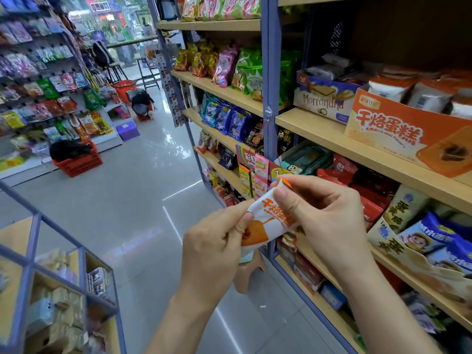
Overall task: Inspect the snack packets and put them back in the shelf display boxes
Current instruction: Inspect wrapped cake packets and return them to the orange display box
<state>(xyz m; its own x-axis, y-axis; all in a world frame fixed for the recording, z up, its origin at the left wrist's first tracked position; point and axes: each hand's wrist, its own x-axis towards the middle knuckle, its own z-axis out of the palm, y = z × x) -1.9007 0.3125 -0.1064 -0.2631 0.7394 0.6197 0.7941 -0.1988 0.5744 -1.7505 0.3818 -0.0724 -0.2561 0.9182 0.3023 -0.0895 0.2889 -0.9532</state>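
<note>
A small white and orange snack packet (pixel 265 221) with orange characters is held up in front of me between both hands. My left hand (pixel 214 249) pinches its lower left end. My right hand (pixel 324 215) grips its upper right end, thumb on the front. On the shelf at upper right stands the matching orange and cream display box (pixel 398 129) with several white and orange packets (pixel 429 93) inside.
A tall wooden shelf unit (pixel 332 129) full of snacks runs along the right. A pink stool (pixel 250 272) stands below my hands. A wire-framed bin (pixel 63 290) sits at lower left. Red baskets (pixel 79 162) rest on the glossy aisle floor.
</note>
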